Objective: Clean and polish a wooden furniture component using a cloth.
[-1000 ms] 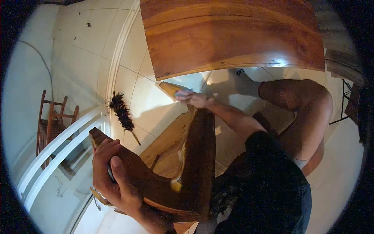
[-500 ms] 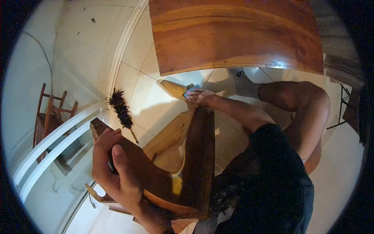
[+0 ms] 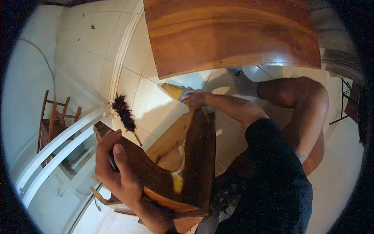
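Wooden piece: a dark curved wooden piece [image 3: 187, 163], like part of a chair, is sitting in front of the person, between both hands, over the tiled floor [image 3: 152, 97].
Left hand: the left hand [image 3: 117, 163] is gripping the near left arm of the wooden piece, fingers wrapping round its edge.
Right hand: the right hand [image 3: 193, 99] is pressing on the far top end of the wooden piece, clenching a small bluish thing; what it is cannot be told.
Lighter wood: a paler board [image 3: 171, 134] is lying just beyond the dark piece, touching it.
Duster: a dark feather duster [image 3: 124, 113] is lying on the floor, near the left hand.
Table: a large wooden table [image 3: 233, 35] is standing beyond the right hand.
Small chair: a small wooden chair [image 3: 54, 121] is standing well apart at the left, behind a white rail [image 3: 58, 144].
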Available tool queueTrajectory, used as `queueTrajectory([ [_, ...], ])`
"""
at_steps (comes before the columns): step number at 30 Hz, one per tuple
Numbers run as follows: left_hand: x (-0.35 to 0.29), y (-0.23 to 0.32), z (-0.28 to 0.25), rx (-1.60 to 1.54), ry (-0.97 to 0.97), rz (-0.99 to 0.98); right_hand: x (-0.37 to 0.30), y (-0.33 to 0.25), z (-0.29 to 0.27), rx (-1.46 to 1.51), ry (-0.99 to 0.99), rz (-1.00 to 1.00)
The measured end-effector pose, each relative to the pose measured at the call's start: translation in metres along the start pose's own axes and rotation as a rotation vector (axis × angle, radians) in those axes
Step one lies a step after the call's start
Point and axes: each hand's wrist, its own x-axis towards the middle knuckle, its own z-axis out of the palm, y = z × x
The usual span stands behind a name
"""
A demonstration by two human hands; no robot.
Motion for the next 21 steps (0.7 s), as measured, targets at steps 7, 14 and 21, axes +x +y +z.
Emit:
queueTrajectory([
  [7,0.001,0.000,-0.004,0.017,-0.015,-0.009,-0.036,-0.036,-0.039,1.058,0.483,0.640],
  [14,0.004,0.003,-0.004,0.000,-0.054,-0.063,0.008,0.015,-0.135,1.298,0.743,1.322],
  [21,0.000,0.004,0.002,-0.140,0.021,-0.116,0.045,-0.023,-0.095,1.198,0.327,1.386],
])
